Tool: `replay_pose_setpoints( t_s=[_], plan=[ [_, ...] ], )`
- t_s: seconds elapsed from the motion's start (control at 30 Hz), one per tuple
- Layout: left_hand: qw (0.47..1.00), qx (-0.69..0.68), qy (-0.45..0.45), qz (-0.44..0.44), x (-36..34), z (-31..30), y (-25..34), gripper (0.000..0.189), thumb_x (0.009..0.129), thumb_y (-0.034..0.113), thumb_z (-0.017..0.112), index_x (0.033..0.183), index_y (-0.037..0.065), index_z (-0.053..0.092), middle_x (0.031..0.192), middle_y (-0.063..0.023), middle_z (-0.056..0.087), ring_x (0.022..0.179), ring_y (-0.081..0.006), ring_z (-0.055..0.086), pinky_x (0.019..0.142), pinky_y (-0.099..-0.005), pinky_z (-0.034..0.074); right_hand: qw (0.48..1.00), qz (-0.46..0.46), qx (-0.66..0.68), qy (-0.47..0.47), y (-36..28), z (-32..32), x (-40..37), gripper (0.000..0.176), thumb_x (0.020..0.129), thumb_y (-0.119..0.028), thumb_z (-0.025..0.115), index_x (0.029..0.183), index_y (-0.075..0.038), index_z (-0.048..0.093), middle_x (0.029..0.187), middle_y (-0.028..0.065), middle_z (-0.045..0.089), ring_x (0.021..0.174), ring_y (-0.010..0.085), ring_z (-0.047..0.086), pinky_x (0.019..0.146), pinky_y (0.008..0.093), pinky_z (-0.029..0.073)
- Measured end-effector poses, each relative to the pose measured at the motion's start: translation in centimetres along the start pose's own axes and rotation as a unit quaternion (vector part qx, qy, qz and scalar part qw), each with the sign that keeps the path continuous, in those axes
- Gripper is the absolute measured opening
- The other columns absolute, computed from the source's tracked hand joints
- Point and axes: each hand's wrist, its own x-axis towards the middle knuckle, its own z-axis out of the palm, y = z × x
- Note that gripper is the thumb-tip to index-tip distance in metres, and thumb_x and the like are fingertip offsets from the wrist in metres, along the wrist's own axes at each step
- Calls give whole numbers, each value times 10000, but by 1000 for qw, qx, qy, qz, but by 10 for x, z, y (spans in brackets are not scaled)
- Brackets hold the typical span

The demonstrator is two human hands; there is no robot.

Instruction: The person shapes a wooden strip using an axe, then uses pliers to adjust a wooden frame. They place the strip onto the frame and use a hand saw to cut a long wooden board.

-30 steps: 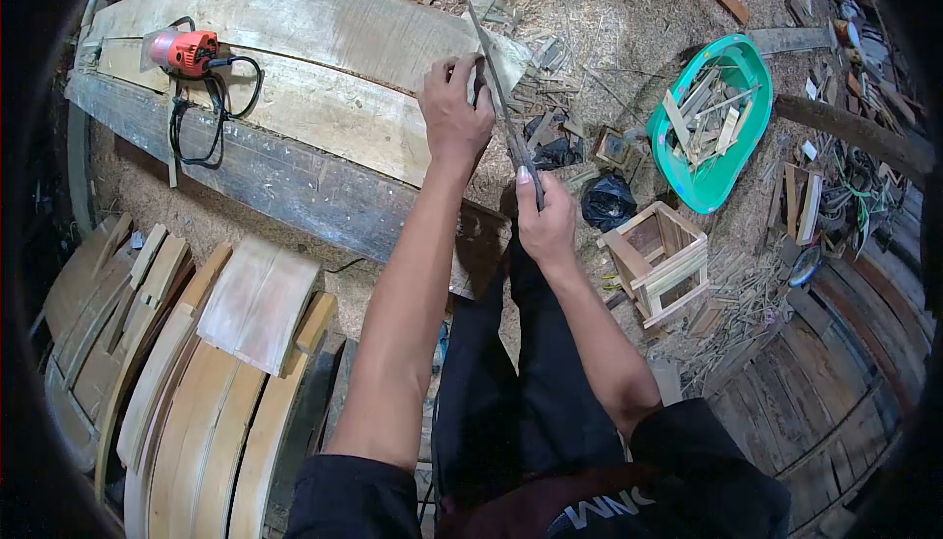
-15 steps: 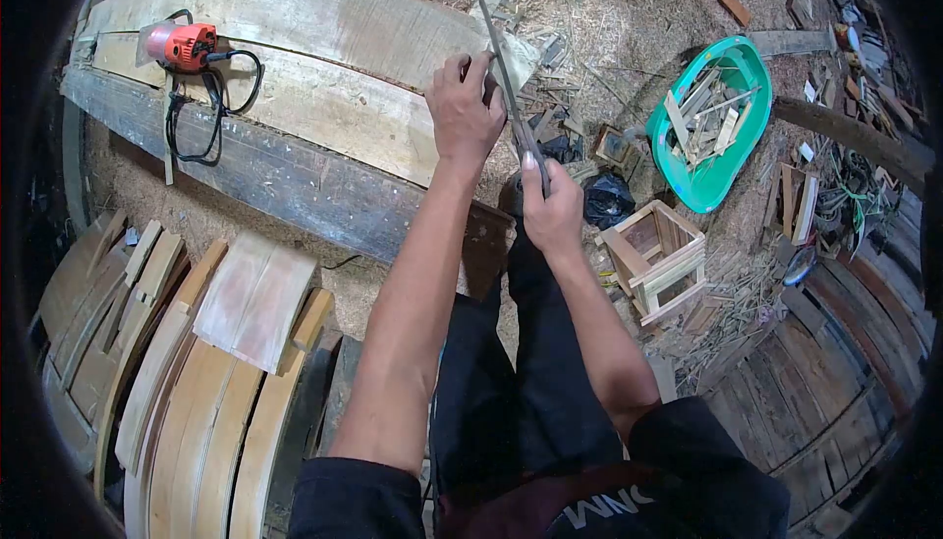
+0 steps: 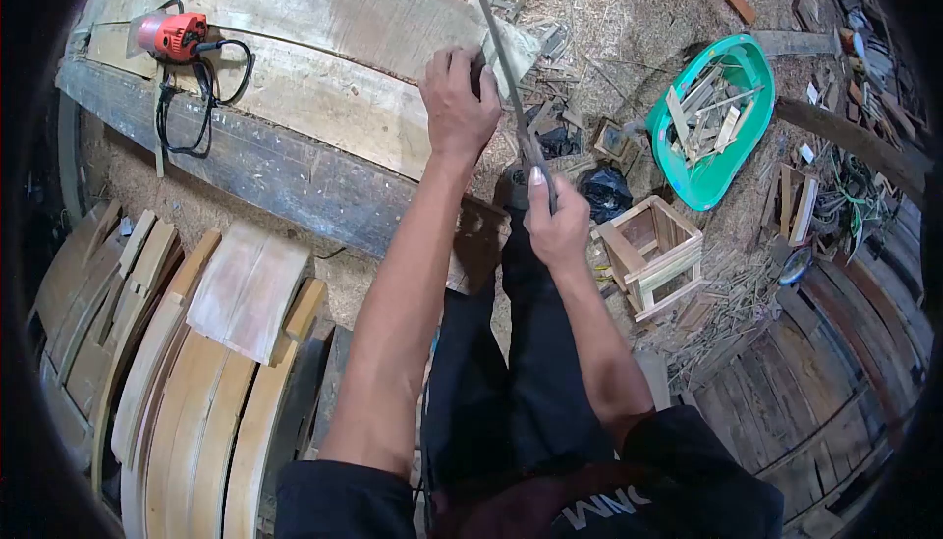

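My right hand is closed round the handle of a long, narrow, dark knife-like blade, which points up and away from me past the end of the workbench. To the left of that blade, my left hand rests at the bench's right end with its fingers curled. Something dark shows between thumb and fingers, but I cannot make out what it is. Beneath the hand lie the pale wide planks of the workbench.
A red power tool with a coiled black cord sits on the bench's left part. Wood scraps fill a green tub at right. A small wooden frame box stands near my leg. Boards are stacked at lower left.
My left hand has shifted slightly left, away from the blade, and its fingers have curled more. The right hand with the blade sits slightly lower. The whole view has moved a little.
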Motion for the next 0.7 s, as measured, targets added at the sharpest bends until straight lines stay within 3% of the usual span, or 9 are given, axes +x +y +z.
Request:
replay_pose_setpoints(
  t_s=[0.17,0.37,0.53,0.7],
  plan=[
    [999,-35,2,-12,4,-2,-3,168,799,102,658,942,36,598,954,-140,562,942,-347,546,854,-472,410,997,-58,-34,28,-11,11,20,346,979,-285,597,784,0,589,579,123,506,526,187,486,524,369,407],
    [999,-46,4,-29,4,-1,-2,154,792,95,665,916,39,592,935,-137,561,924,-352,541,841,-471,411,996,-80,-22,32,5,7,4,346,959,-289,621,771,0,590,577,147,519,507,204,492,523,381,426],
    [998,-51,10,-27,1,-2,-3,150,788,90,663,911,40,594,931,-136,562,915,-352,539,840,-469,412,996,-82,-17,28,-19,19,43,317,968,-258,608,790,4,594,572,129,507,501,185,487,512,363,418],
    [999,-29,20,-10,9,-3,-2,145,794,72,683,910,22,611,913,-147,579,891,-353,563,815,-452,433,994,-103,-11,30,-3,7,15,335,983,-279,586,815,10,602,605,135,545,541,213,511,543,378,424]
  ],
)
